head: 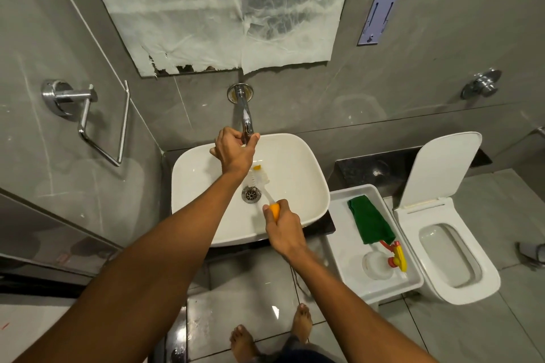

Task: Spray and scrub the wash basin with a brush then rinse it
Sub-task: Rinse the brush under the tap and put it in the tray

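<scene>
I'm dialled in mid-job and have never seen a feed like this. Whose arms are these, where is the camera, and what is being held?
There is no machine here: the one picture comes from a camera on a person's head, looking down at their bare arms. The left hand is closed around the end of the wall tap. The right hand grips the orange handle of a brush whose bristles lie in the white wash basin, near the drain. Beside the basin, a white tray holds a green cloth and a spray bottle.

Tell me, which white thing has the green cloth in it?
The white tray beside the wash basin holds the green cloth, with a spray bottle too. The basin holds only the brush, and the toilet has nothing in it.
</scene>
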Tool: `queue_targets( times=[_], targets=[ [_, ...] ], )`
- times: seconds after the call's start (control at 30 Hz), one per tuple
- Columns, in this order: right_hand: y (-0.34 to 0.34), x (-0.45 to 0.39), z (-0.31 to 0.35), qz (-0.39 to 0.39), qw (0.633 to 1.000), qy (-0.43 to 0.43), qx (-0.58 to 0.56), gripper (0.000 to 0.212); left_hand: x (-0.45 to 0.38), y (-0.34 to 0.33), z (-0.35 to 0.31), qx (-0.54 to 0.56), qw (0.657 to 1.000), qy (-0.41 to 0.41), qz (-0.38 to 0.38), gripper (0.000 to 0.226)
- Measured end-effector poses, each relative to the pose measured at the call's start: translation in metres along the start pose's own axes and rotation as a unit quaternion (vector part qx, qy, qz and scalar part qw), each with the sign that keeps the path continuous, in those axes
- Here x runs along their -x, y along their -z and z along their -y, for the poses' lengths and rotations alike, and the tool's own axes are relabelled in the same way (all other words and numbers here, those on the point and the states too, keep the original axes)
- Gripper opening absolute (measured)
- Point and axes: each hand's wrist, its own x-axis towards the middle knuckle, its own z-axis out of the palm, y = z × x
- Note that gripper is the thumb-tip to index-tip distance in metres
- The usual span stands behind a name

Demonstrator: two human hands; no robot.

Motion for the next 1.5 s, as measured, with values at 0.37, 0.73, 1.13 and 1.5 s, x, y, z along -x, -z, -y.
queue_targets(
  times=[0.37,0.73,1.13,1.5],
  targets=[
    [0.010,-0.006,0.003,-0.063,0.996,0.042,0.038,0.030,0.004,-0.001,0.005,-0.022,0.999,-0.021,-0.016,0.033],
    [0.010,0.000,-0.027,-0.063,0.996,0.059,0.002,0.027,0.007,-0.002,0.013,-0.048,0.997,-0.049,-0.024,0.041],
    [0.076,-0.021,-0.102,-0.200,0.979,0.031,-0.006,0.034,0.106,-0.081,0.013,-0.069,0.997,-0.006,0.031,0.045],
    [0.124,-0.044,-0.262,-0.198,0.974,-0.107,0.027,0.039,0.120,-0.158,0.025,-0.230,0.887,-0.294,0.272,0.081]
  ],
)
